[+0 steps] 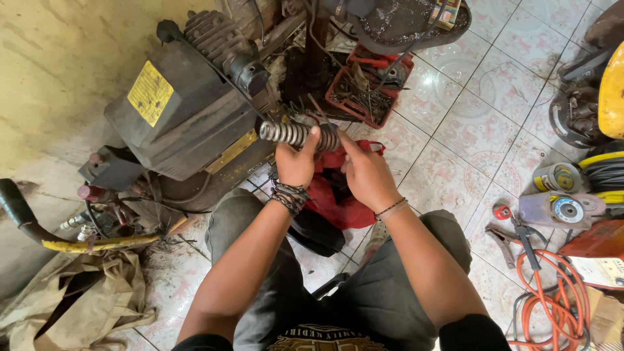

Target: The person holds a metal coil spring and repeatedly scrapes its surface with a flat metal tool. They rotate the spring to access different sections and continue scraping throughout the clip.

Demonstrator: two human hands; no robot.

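I hold a grey metal coil spring [286, 132] level in front of me, over a red cloth [331, 188] on the floor. My left hand [296, 162] grips its middle from below, thumb up over the coils. My right hand [364, 172] clasps the spring's right end, which is hidden under the fingers. Both wrists wear dark corded bracelets. My knees in grey trousers frame the cloth.
A black air compressor [188, 104] with a yellow label stands left of the spring. A red tray of small parts [367, 91] lies behind. Pliers [504, 240], an orange cable [552, 292], grinding discs [565, 208] and a yellow machine [611, 91] crowd the right. A beige cloth [78, 292] lies at lower left.
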